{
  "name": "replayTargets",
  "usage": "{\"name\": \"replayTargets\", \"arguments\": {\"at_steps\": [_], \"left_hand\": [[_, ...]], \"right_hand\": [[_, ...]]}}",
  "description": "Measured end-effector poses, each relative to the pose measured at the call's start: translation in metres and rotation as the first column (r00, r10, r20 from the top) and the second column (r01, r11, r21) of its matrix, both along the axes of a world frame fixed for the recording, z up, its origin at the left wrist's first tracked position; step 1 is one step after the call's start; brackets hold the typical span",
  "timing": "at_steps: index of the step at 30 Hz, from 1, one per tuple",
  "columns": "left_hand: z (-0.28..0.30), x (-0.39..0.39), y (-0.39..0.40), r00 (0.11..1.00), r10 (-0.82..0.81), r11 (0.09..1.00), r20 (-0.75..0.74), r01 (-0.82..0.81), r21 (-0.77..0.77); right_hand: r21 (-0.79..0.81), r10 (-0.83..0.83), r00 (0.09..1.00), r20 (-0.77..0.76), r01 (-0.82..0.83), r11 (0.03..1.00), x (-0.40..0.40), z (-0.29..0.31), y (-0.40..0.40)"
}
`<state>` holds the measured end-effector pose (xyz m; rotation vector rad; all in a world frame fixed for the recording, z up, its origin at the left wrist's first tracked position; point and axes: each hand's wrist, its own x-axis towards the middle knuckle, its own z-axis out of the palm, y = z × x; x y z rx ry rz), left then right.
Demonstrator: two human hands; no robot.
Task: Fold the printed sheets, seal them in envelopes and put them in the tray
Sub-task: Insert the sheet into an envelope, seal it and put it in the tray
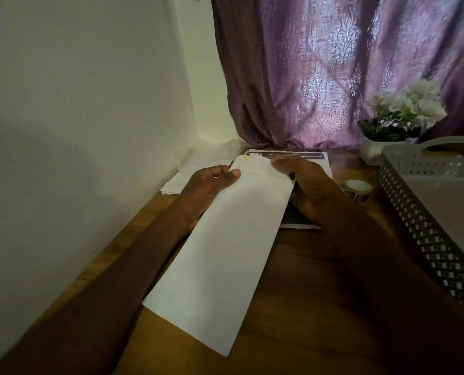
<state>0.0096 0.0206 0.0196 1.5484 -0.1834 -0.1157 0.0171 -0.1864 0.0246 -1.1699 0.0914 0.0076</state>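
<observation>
Envelope (220, 247) held over worktop (306, 280), both hands at far end.
Left hand (206, 190) fingers pinching left edge; right hand (306, 185) fingers pinching mouth. Tray (420, 212) right; printed sheet (315, 158) beneath.

home room corner, purple patterned curtain (333, 71), potted white flowers (404, 109), wooden desk (306, 266)

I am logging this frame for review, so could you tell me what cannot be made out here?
Head view only:
- Envelope contents: hidden by its own paper.
- Printed sheets: mostly covered by both hands; text too small.
- Right hand fingertips: motion-blurred.
- Tray: cut off by the right edge.
- Tape roll: partly behind the right hand.
</observation>
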Motion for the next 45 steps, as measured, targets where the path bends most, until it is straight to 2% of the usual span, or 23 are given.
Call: {"name": "replayTargets", "arguments": {"at_steps": [8, 12, 16, 22, 27, 29, 30, 32, 34, 36, 40, 43, 45], "left_hand": [[0.003, -0.004, -0.007, 0.998, 0.040, 0.988, 0.053, -0.048, 0.145], [0.001, -0.007, -0.005, 0.999, 0.027, 0.995, 0.037, -0.030, 0.093], [0.000, -0.004, -0.004, 0.999, 0.015, 0.997, 0.032, -0.018, 0.077], [0.004, 0.001, -0.005, 0.998, 0.008, 0.988, 0.067, -0.019, 0.153], [0.007, -0.004, -0.008, 0.999, -0.005, 0.996, 0.038, 0.002, 0.086], [0.007, -0.005, -0.008, 0.999, -0.008, 0.997, 0.037, 0.005, 0.073], [0.006, -0.004, -0.008, 0.999, -0.007, 0.997, 0.039, 0.004, 0.072], [0.005, -0.002, -0.007, 0.999, -0.003, 0.997, 0.052, -0.001, 0.079], [0.006, -0.002, -0.006, 0.998, 0.001, 0.996, 0.061, -0.006, 0.087], [0.006, -0.002, -0.005, 0.998, 0.000, 0.996, 0.069, -0.006, 0.084], [0.006, -0.005, -0.004, 0.997, -0.018, 0.999, 0.073, 0.015, 0.044], [0.004, -0.002, -0.004, 0.997, -0.027, 1.000, 0.069, 0.027, 0.014], [0.003, -0.001, -0.005, 0.997, -0.028, 1.000, 0.068, 0.028, 0.007]], "right_hand": [[0.013, 0.013, 1.000, -0.007, -0.012, 1.000, -0.006, 0.009, -0.007], [0.004, -0.036, 0.999, 0.004, 0.036, 0.999, -0.011, 0.012, -0.002], [-0.121, -0.025, 0.999, 0.039, 0.029, 0.992, -0.012, 0.018, -0.003], [-0.125, 0.018, 0.999, -0.036, -0.022, 0.992, -0.015, 0.021, -0.002], [-0.185, -0.031, 0.999, -0.022, 0.026, 0.982, -0.021, 0.018, -0.003], [-0.362, -0.151, 0.981, 0.123, 0.186, 0.913, -0.021, 0.014, 0.000], [-0.494, -0.195, 0.951, 0.238, 0.292, 0.819, -0.020, 0.012, 0.001], [-0.679, -0.166, 0.894, 0.417, 0.428, 0.596, -0.020, 0.011, 0.006], [-0.764, -0.096, 0.866, 0.490, 0.480, 0.431, -0.022, 0.011, 0.011], [-0.797, -0.064, 0.861, 0.504, 0.493, 0.349, -0.024, 0.010, 0.015], [-0.806, -0.081, 0.871, 0.484, 0.480, 0.347, -0.023, 0.005, 0.014], [-0.760, -0.126, 0.891, 0.437, 0.440, 0.478, -0.023, 0.006, 0.009], [-0.749, -0.119, 0.896, 0.428, 0.425, 0.508, -0.025, 0.009, 0.007]]}}
